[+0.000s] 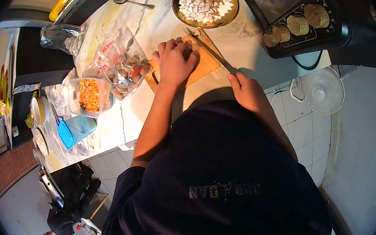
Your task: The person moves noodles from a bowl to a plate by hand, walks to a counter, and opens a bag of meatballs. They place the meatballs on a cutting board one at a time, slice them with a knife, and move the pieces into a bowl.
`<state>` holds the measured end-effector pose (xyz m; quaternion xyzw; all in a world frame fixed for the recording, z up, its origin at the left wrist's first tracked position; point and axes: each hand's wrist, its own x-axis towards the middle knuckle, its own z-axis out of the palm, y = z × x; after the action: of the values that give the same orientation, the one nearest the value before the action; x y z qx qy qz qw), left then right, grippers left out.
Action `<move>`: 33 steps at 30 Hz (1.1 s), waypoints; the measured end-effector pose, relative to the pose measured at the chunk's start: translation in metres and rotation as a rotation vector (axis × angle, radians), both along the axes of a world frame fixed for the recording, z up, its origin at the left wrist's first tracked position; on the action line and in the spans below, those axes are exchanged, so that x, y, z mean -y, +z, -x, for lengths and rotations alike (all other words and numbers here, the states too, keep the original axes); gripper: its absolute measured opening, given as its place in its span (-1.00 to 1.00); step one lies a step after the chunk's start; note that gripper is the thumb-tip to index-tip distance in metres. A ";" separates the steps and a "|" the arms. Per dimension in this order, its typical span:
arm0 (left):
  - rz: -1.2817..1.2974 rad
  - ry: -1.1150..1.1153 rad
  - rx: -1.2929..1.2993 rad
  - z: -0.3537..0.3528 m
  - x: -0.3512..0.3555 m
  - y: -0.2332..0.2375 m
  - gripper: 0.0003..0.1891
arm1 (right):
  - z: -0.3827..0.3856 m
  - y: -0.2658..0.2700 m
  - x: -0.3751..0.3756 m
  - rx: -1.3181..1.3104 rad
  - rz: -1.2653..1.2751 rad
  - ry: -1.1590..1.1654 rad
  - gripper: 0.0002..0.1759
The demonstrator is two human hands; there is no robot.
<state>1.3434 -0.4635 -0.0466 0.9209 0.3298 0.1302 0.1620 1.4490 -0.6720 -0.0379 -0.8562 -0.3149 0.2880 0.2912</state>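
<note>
My right hand [245, 91] is wrapped around the handle of a knife [212, 53]. Its blade slants up and left across the far right corner of an orange-brown cutting board [206, 65]. My left hand [175, 63] rests over the board with its fingers curled in. Whatever lies under those fingers is hidden. A small dark piece [196, 33] sits by the blade near its tip. Left of the board lies a clear plastic bag [110, 57] with red print, holding brownish and reddish pieces. Beyond the board stands a round plate [176, 14] of white and brown diced pieces.
A clear tub [72, 95] of shredded orange food and a blue-lidded container [65, 134] stand at the left. A spoon [132, 2] lies at the back. The black appliance with knobs [297, 25] borders the right. A fan [320, 90] and another person [66, 222] are beyond the counter.
</note>
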 end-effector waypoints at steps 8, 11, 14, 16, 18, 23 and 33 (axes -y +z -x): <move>0.019 0.037 0.073 0.005 0.004 -0.005 -0.72 | 0.005 0.003 -0.001 0.015 -0.032 0.019 -0.54; 0.010 0.029 0.110 0.005 0.004 -0.012 -0.75 | 0.007 0.005 -0.003 -0.003 -0.052 0.041 -0.54; 0.000 0.027 0.132 0.005 0.004 -0.013 -0.79 | 0.007 0.001 -0.004 0.004 -0.047 0.049 -0.54; -0.004 0.030 0.130 0.005 0.006 -0.011 -0.79 | 0.008 0.006 -0.005 -0.003 -0.032 0.046 -0.53; 0.008 0.053 0.068 0.005 0.006 -0.007 -0.75 | 0.008 0.007 -0.006 -0.010 -0.018 0.042 -0.53; -0.023 0.043 0.047 0.004 0.005 -0.008 -0.75 | 0.007 -0.001 -0.008 0.074 0.082 0.096 -0.52; -0.016 0.048 0.032 0.004 0.006 -0.005 -0.76 | 0.004 0.005 -0.014 0.108 0.168 0.098 -0.52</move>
<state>1.3396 -0.4699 -0.0519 0.9118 0.3481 0.1516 0.1566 1.4447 -0.6578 -0.0332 -0.8754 -0.3466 0.2807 0.1864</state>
